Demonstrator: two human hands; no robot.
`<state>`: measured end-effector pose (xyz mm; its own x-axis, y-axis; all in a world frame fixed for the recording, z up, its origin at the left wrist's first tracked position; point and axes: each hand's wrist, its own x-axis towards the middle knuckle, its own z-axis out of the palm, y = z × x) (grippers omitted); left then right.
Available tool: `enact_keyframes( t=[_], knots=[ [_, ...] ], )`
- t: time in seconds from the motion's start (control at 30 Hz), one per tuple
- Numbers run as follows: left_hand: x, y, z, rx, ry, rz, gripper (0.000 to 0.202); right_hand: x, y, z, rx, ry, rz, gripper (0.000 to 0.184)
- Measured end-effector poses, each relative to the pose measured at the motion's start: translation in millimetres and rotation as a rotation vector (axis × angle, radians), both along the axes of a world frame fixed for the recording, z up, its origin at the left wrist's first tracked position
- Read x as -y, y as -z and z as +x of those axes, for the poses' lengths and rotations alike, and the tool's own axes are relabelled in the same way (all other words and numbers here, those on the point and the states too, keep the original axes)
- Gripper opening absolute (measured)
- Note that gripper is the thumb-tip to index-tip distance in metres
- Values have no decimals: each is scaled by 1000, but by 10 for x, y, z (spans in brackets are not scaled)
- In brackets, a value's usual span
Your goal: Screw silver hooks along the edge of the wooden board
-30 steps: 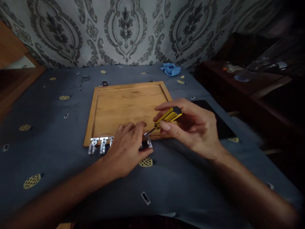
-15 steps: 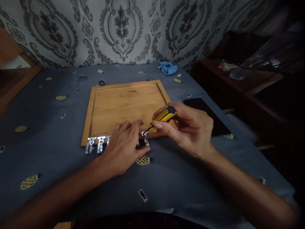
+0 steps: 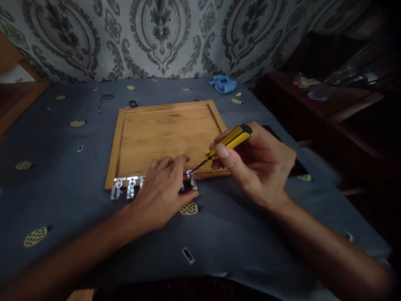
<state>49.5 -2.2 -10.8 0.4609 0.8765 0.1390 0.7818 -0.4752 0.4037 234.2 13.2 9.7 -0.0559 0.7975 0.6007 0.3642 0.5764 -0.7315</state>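
A wooden board (image 3: 163,133) with a raised rim lies on a blue-grey cloth. Several silver metal hooks (image 3: 123,187) hang along its near edge. My left hand (image 3: 163,192) rests palm down over the middle hooks, fingers curled onto the board's edge and pressing on a hook (image 3: 192,179) at the right. My right hand (image 3: 260,165) is closed round a yellow and black screwdriver (image 3: 230,141). Its thin tip touches the top of that right hook, just beyond my left fingertips.
A dark phone (image 3: 296,167) lies on the cloth, partly behind my right hand. A blue rag (image 3: 223,83) lies at the far edge by the patterned wall. Small metal bits (image 3: 105,98) sit at the far left. A dark wooden table (image 3: 328,113) stands to the right.
My right hand has tilted the screwdriver handle up and to the right, with the tip staying on the hook. My left hand has hardly moved. The view has shifted slightly.
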Motion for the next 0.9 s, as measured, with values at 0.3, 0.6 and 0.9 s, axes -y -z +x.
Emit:
enact_keyframes(
  t=[0.3,0.6,0.9],
  knots=[
    [7,-5,-2,-5,6,-7,55,-1,24,2,21,4,-50,24],
    [-2,-33,1,-9,19,4,50,12,-45,28,159,-82,39,18],
    [1,-9,-2,3,16,6,53,-32,-45,67,93,-196,-117,18]
  ],
)
